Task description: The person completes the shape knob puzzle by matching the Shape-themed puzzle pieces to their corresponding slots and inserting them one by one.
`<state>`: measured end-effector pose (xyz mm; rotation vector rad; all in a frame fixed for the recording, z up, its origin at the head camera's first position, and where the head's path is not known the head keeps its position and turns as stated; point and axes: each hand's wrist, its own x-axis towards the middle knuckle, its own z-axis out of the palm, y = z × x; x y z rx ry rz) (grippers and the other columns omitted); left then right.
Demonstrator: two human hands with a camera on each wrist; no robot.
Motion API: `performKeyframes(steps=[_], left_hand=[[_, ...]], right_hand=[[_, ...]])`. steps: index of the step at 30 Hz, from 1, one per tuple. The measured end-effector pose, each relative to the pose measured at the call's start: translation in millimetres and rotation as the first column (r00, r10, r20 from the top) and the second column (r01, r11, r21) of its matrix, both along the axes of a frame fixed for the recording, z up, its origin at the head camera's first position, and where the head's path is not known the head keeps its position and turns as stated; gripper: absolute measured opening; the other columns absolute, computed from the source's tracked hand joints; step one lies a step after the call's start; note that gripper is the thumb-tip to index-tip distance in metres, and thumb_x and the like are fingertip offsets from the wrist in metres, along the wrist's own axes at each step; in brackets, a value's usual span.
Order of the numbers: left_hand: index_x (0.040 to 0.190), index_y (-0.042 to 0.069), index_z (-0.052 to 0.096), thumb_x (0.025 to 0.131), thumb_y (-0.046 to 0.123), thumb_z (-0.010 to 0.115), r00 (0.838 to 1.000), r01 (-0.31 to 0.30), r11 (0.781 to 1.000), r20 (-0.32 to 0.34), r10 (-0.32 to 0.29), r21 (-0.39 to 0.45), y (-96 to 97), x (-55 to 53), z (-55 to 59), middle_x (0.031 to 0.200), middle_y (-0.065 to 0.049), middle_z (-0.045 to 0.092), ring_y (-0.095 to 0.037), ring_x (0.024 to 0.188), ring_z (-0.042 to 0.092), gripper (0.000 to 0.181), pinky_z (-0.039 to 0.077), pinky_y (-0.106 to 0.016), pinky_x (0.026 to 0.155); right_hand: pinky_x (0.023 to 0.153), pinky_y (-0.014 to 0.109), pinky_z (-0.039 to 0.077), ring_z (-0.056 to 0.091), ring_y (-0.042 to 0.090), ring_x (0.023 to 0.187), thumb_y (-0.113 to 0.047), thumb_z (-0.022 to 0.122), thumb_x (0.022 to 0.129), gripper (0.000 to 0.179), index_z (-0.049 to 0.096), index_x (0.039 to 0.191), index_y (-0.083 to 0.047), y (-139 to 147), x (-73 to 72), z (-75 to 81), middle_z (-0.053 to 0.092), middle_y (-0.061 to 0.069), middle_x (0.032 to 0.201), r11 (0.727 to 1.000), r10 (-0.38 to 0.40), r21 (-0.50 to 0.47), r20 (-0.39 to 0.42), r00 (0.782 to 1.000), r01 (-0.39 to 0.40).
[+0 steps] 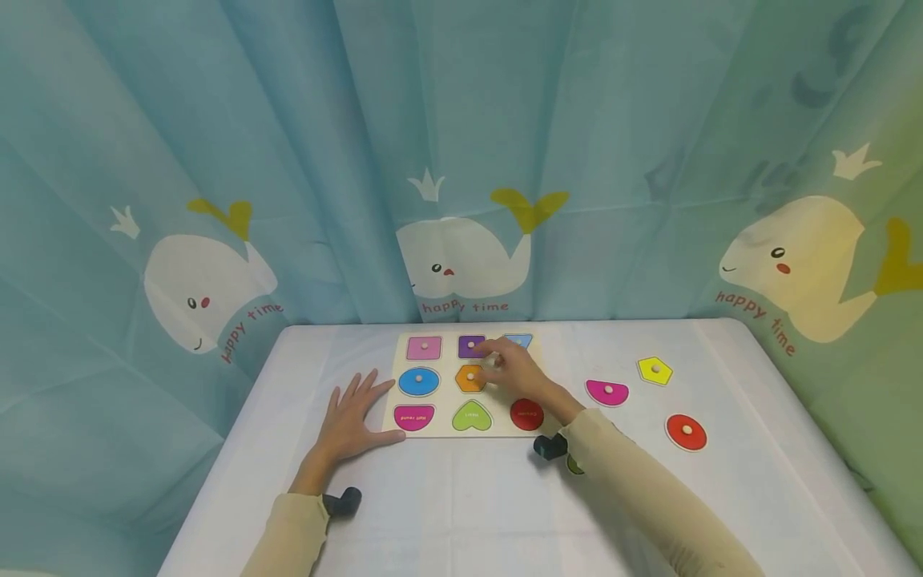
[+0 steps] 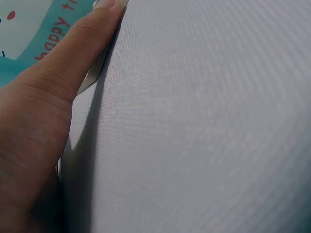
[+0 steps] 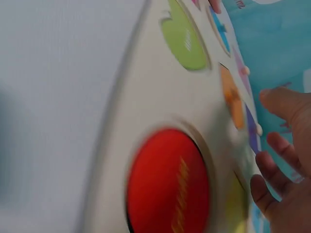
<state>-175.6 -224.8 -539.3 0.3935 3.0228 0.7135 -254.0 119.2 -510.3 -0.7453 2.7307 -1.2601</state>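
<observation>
A cream puzzle board (image 1: 443, 401) lies on the white table. In it sit knobbed pieces: a pink square (image 1: 417, 350), a purple square (image 1: 465, 343), a light blue piece (image 1: 524, 340), a blue oval (image 1: 407, 383) and an orange hexagon (image 1: 469, 385). My right hand (image 1: 521, 377) hovers over the board beside the orange hexagon, thumb and fingers apart with nothing between them. The lower row shows labelled recesses: magenta half round (image 1: 414, 425), green heart (image 1: 472, 421) and red circle (image 3: 167, 179). With fingers spread, my left hand (image 1: 349, 423) touches the board's left side.
On the table to the right lie a magenta half-round piece (image 1: 598, 395), a yellow pentagon (image 1: 652, 375) and a red round piece (image 1: 681, 437). A green piece (image 1: 574, 466) is mostly hidden by the right sleeve. A blue curtain (image 1: 461, 120) hangs behind the table.
</observation>
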Motion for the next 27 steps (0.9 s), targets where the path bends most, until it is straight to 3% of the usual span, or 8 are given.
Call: performKeyframes(steps=[8, 15, 21, 27], left_hand=[[0.155, 0.022, 0.047, 0.073, 0.065, 0.080, 1.000, -0.001, 1.000, 0.003, 0.001, 0.000, 1.0, -0.4, 0.6, 0.168, -0.015, 0.028, -0.043, 0.155, 0.013, 0.098, 0.002, -0.072, 0.119], [0.154, 0.021, 0.048, 0.073, 0.063, 0.081, 1.000, 0.002, 1.000, -0.007, -0.002, -0.002, 1.2, 1.3, 1.7, 0.167, -0.016, 0.029, -0.044, 0.155, 0.015, 0.097, 0.003, -0.073, 0.118], [0.154, 0.020, 0.049, 0.073, 0.062, 0.081, 1.000, 0.004, 1.000, -0.020, -0.004, 0.003, 1.3, 2.1, 3.3, 0.166, -0.017, 0.030, -0.045, 0.154, 0.016, 0.096, 0.003, -0.073, 0.118], [0.154, 0.020, 0.049, 0.073, 0.063, 0.081, 1.000, 0.004, 1.000, -0.016, -0.004, -0.003, 1.9, 1.3, 3.1, 0.166, -0.017, 0.030, -0.045, 0.154, 0.016, 0.097, 0.004, -0.073, 0.118]], right_hand=[[0.080, 0.034, 0.056, 0.060, 0.026, 0.097, -0.014, 0.078, 0.092, 0.046, 0.065, 0.135, -0.009, 49, -2.3, 21.2, 0.067, 0.013, 0.123, 0.996, -0.049, 0.075, -0.027, 0.998, 0.051], [0.087, 0.052, 0.056, 0.063, 0.039, 0.101, -0.008, 0.078, 0.089, 0.046, 0.064, 0.134, -0.006, 108, -0.3, 26.4, 0.067, 0.021, 0.122, 0.992, -0.077, 0.090, -0.131, 0.988, 0.089], [0.088, 0.059, 0.054, 0.064, 0.043, 0.103, -0.006, 0.079, 0.089, 0.046, 0.064, 0.132, -0.003, 156, 5.5, 22.7, 0.068, 0.025, 0.119, 0.978, -0.160, 0.100, -0.188, 0.969, 0.181], [0.095, 0.063, 0.048, 0.058, 0.047, 0.112, -0.009, 0.077, 0.091, 0.043, 0.063, 0.131, 0.001, 192, 15.2, 21.2, 0.066, 0.028, 0.123, 0.952, -0.278, 0.091, -0.137, 0.951, 0.292]])
